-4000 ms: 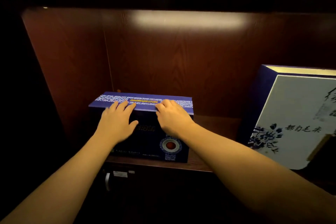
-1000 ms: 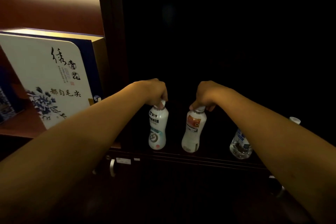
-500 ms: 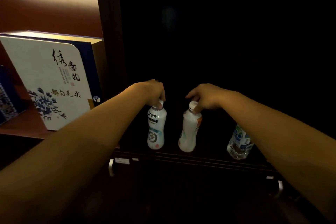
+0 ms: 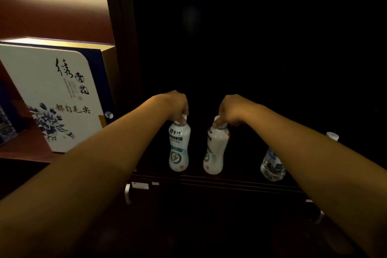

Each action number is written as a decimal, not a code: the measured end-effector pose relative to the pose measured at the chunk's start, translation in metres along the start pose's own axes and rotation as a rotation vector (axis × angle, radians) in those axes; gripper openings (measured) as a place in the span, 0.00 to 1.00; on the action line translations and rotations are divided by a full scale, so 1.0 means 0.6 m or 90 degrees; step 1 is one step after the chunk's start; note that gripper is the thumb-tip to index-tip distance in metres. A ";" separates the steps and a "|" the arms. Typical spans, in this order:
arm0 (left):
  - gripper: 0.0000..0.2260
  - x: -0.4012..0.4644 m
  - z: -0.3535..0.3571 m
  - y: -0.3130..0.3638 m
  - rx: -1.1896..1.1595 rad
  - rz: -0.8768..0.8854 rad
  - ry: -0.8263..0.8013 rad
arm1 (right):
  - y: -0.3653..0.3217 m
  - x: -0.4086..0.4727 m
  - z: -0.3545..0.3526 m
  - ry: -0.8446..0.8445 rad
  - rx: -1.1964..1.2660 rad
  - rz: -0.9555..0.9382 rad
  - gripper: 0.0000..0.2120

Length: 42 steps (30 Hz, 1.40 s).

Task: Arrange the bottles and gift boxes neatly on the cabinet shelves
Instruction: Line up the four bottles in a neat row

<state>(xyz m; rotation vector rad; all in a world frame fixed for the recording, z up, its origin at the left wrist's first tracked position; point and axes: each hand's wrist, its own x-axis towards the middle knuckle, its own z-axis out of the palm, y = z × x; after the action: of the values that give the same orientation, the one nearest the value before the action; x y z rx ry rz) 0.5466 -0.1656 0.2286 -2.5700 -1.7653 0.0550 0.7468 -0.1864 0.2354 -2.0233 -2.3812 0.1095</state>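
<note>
Pinching caps, my left hand [image 4: 177, 104] grips the left white bottle [image 4: 179, 146] and my right hand [image 4: 231, 110] the right white bottle [image 4: 215, 148], both on the dark shelf [image 4: 230, 176], beside a clear bottle [image 4: 272, 163].

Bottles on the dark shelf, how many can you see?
3. One white bottle under the left hand, a second white bottle under the right hand, one clear bottle behind the right forearm. Darkness may hide more.

gift box [image 4: 52, 90]: "都匀毛尖", "绣青花" | left white bottle [image 4: 179, 146]: "蒙牛", lightning-bolt logo | other labels unreadable
</note>
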 end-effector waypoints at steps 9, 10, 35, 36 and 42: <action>0.20 -0.001 0.002 0.002 0.001 -0.006 0.007 | 0.025 0.010 -0.013 -0.084 0.059 -0.084 0.24; 0.20 -0.001 0.002 0.002 0.000 -0.009 0.007 | 0.027 0.011 -0.013 -0.088 0.061 -0.087 0.24; 0.20 0.006 -0.014 -0.002 0.045 0.047 -0.022 | 0.034 0.030 0.013 0.010 -0.003 -0.065 0.21; 0.20 0.006 -0.013 -0.002 0.056 0.057 -0.017 | 0.033 0.030 0.013 0.009 -0.001 -0.057 0.21; 0.18 0.007 -0.005 0.005 0.125 0.085 0.014 | 0.031 0.027 0.021 0.006 -0.003 -0.032 0.23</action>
<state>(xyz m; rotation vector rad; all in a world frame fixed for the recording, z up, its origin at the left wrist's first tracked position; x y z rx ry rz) 0.5507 -0.1629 0.2312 -2.5321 -1.4961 0.1911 0.7619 -0.1681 0.2208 -1.9598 -2.4266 0.0934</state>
